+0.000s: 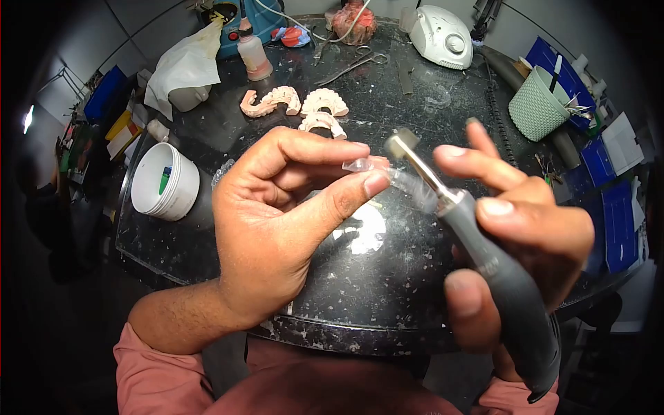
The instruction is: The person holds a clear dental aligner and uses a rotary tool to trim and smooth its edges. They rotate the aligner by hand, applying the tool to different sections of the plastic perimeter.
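Note:
My left hand (pixel 266 221) pinches a clear plastic dental aligner (pixel 409 185) between thumb and fingertips, above the black table. Part of the aligner is hidden behind the fingers. In my right hand (pixel 536 211) is a dark grey rotary handpiece (pixel 501 273), with thumb and fingers around its body. Its metal shank carries a blurred small tip (pixel 402 144), which sits just above the aligner in this view. Beyond my left hand lie pinkish dental models: a curved arch (pixel 277 102), a second model (pixel 326 102) and another one (pixel 323 125) partly behind my fingers.
A white tub (pixel 188 183) stands left of my left hand. Scissors (pixel 354 63), a squeeze bottle (pixel 253 57) and a white device (pixel 443 38) are at the back. On the right, a green basket (pixel 534 114) holds tools. The table's front edge (pixel 360 339) runs close to my body.

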### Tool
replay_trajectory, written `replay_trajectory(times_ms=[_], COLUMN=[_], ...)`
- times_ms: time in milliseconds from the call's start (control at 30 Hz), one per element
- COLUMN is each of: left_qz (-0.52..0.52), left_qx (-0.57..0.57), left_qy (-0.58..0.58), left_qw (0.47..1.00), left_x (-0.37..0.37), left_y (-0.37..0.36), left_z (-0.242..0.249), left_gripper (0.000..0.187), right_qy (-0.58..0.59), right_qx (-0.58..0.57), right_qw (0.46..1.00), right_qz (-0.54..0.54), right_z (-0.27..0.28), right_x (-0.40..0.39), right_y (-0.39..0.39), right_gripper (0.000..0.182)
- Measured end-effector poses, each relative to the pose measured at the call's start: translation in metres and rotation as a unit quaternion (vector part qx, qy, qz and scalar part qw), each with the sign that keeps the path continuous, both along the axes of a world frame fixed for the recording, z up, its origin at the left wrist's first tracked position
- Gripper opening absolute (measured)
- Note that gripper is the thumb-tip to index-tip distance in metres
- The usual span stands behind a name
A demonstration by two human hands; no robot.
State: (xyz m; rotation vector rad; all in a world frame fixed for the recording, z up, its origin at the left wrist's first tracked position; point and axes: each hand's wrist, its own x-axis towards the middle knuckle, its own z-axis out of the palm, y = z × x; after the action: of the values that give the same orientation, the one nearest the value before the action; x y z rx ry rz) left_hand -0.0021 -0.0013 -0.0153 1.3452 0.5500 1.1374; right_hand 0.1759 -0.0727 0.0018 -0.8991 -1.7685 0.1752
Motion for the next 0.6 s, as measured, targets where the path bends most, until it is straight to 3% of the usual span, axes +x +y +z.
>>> replay_trajectory(times_ms=[100, 233, 600], left_qz=[0.013, 0.040, 0.042], left_qx=[0.018, 0.009, 0.009], left_qy=[0.035, 0.035, 0.018], left_qw=[0.999, 0.999, 0.999], left_x=[-0.001, 0.002, 0.002], left_y=[0.001, 0.000, 0.000], left_z=[0.002, 0.002, 0.001], left_gripper=[0.017, 0.015, 0.015], right_qy=[-0.014, -0.139, -0.040], right_qx=[0.088, 0.018, -0.014], right_qw=[0.996, 0.989, 0.999], right_qz=[-0.026, -0.056, -0.022], right_z=[-0.008, 0.009, -0.015], right_x=[-0.001, 0.001, -0.002], right_y=[-0.003, 0.002, 0.011], right_gripper=[0.042, 0.038, 0.038])
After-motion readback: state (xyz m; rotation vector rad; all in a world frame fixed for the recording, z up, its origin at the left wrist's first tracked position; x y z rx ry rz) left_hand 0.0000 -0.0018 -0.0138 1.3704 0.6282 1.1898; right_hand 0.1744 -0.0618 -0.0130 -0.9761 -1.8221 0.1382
